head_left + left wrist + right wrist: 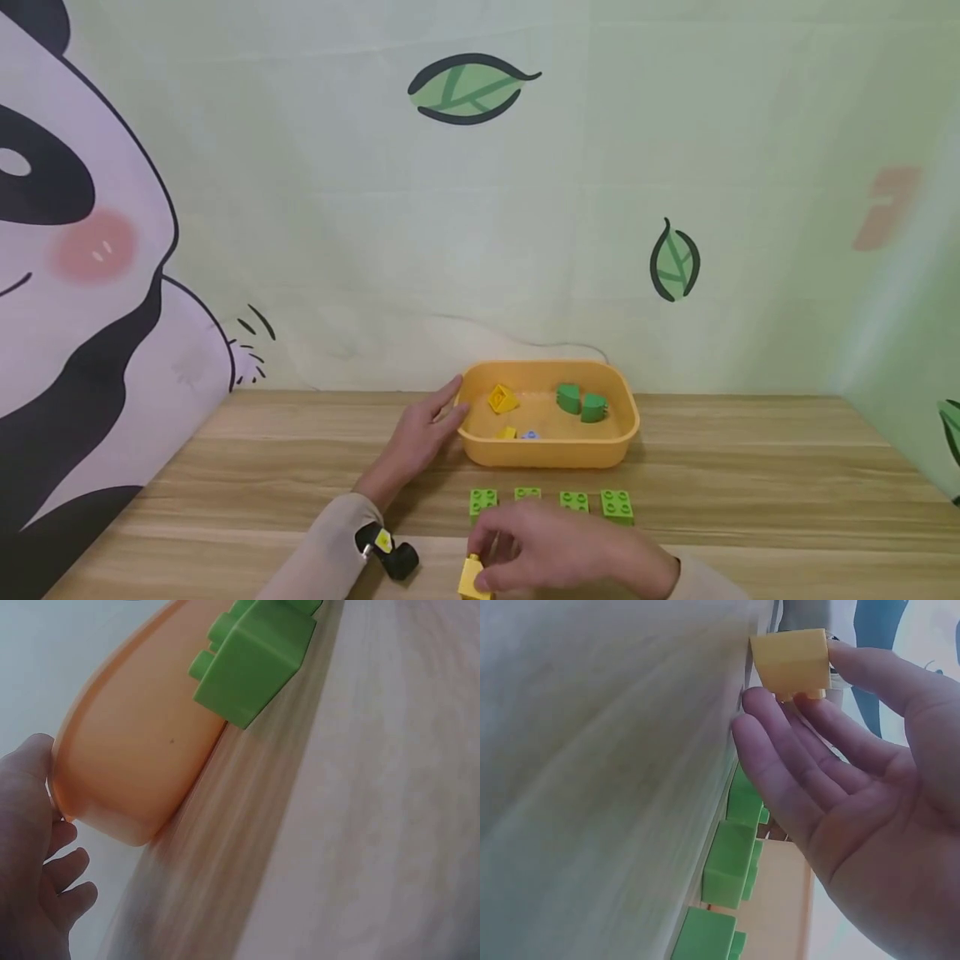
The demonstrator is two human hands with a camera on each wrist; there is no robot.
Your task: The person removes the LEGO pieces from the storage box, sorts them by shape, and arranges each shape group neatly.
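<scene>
Thumb and index finger of the right hand (555,542) are closed in a pinch on one yellow block (472,578); its remaining fingers are extended, clear of the piece. The block is located at the near side of the table (750,500), turned on its side, studs towards the index finger. Contact with the surface cannot be determined. Left hand (415,435), fingers relaxed, rests against the left end of the orange tray (547,454). Contents noted: two yellow pieces (503,399), one blue piece (530,435), two dark green pieces (594,407). Four light green blocks (617,506) stand in a row, studs up, before the tray.
</scene>
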